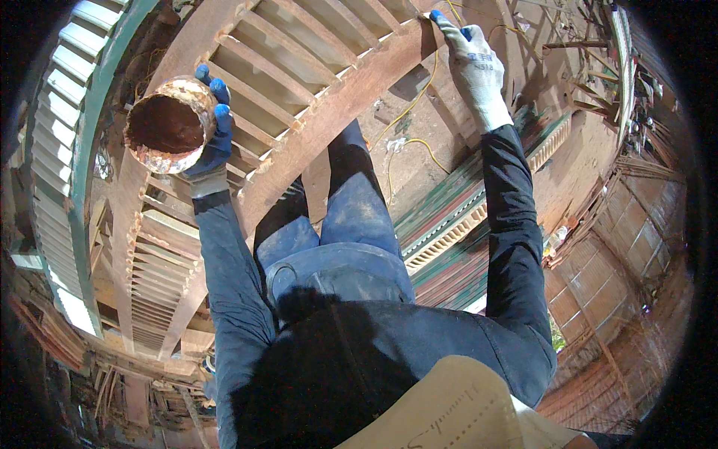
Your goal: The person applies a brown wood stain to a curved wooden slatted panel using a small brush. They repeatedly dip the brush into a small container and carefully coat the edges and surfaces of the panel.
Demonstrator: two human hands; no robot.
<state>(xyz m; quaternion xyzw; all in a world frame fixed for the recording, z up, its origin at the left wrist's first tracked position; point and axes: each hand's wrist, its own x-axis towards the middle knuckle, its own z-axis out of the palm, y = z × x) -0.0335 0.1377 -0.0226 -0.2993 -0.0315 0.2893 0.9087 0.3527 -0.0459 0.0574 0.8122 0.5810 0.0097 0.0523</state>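
My left hand, in a white work glove with blue-coated fingers, is wrapped round a round tin can. The can is crusted with paint and rust, and reddish-brown stuff coats its inside. Beneath the can lies a wooden slatted frame, like a louvred shutter, with pale dried smears along its slat ends. My right hand, gloved the same way, is at the far right end of the frame's near rail. Its fingers are closed, one tip against the wood; whatever they may pinch is hidden.
Another slatted wooden frame stands at the left, beside a green-edged white louvred panel. Green and reddish slatted pieces lie right of my legs. A yellow cord runs over the dusty floor. Wood scraps lie at the far right.
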